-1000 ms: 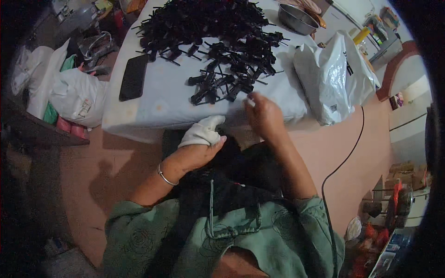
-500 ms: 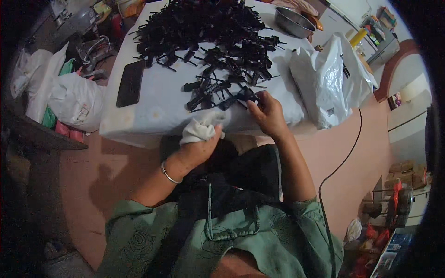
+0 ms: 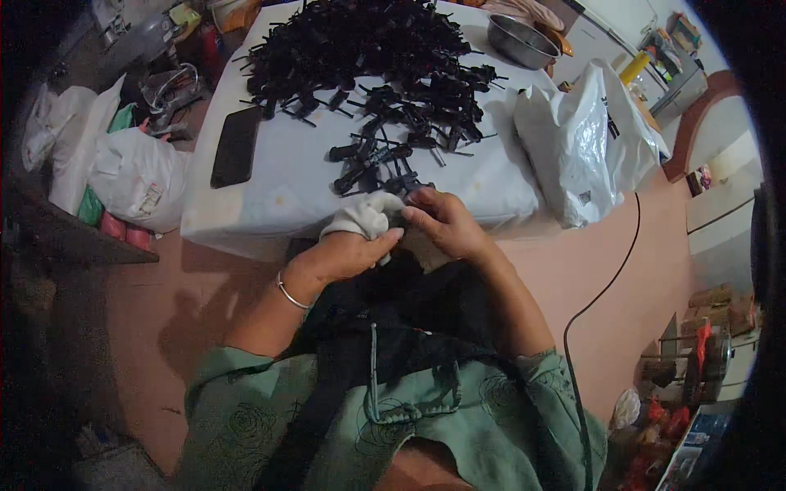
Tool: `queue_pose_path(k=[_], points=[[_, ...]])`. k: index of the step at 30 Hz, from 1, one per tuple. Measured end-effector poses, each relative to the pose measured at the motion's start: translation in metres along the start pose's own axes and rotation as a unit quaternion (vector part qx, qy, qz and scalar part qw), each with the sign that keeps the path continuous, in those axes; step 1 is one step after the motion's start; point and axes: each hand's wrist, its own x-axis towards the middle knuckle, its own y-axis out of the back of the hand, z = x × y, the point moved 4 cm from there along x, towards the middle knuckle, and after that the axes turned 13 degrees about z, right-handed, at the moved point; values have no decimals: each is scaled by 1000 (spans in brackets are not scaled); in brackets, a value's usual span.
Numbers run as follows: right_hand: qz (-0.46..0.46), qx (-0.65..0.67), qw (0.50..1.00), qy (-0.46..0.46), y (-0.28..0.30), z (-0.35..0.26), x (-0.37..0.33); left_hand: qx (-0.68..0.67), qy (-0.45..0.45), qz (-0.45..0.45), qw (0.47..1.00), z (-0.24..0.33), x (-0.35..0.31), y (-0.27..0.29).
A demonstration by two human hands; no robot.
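White cloth (image 3: 360, 216) caps the angled left hand (image 3: 352, 250), grip unclear; right hand (image 3: 453, 227) pinches a black part (image 3: 416, 194).

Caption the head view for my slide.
Left hand with white cloth beside right hand, near black parts heaped on a table.

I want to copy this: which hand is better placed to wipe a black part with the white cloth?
Probably the left hand: the white cloth is bunched around its fingers. The right hand, close beside it, has no cloth and seems to pinch a black part.
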Motion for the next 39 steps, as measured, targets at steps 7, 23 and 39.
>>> queue_pose_path(k=[7, 23, 39], points=[[104, -63, 962, 245, -24, -40, -35, -95, -7, 118, 988, -22, -16, -6], [175, 19, 982, 69, -20, -13, -31, -231, 139, 63, 961, 6, -30, -1], [145, 100, 979, 106, -46, -13, -35, 46, -33, 179, 982, 32, -37, 5]])
